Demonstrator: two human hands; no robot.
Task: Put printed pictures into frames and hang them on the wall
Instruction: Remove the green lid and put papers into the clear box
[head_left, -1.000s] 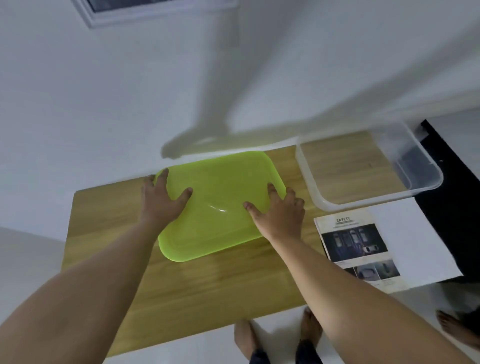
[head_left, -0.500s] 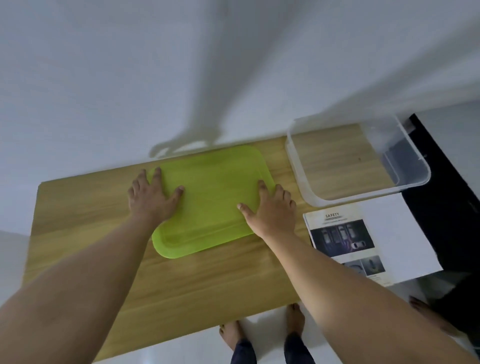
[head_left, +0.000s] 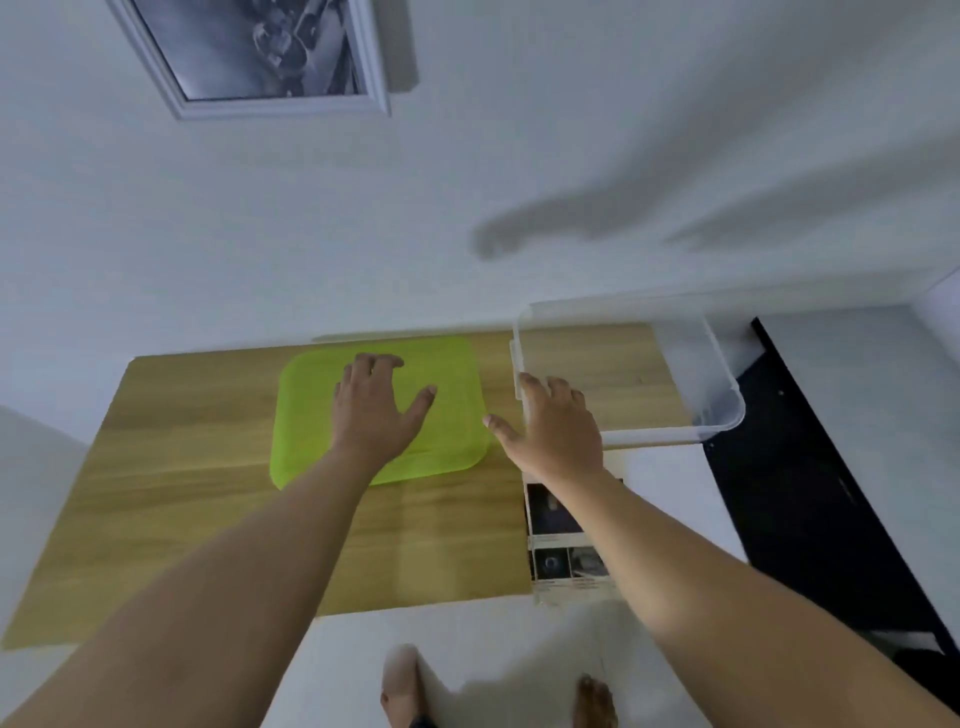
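A lime-green plastic lid (head_left: 311, 410) lies flat on the wooden table (head_left: 197, 467). My left hand (head_left: 376, 408) rests flat on the lid with fingers spread. My right hand (head_left: 556, 431) hovers open over the near left corner of a clear plastic bin (head_left: 722, 395), holding nothing. A printed sheet with dark pictures (head_left: 553, 519) lies at the table's right edge, partly hidden under my right forearm. A white-framed picture (head_left: 260, 52) hangs on the wall at the upper left.
The table stands against a white wall. A black cabinet or panel (head_left: 810, 499) is to the right of the table. My bare feet (head_left: 405, 686) show on the white floor below the table's near edge.
My right hand has left the green lid and moved right to the clear bin. My left hand shifted to the lid's middle. The view tilted up, showing the framed picture.
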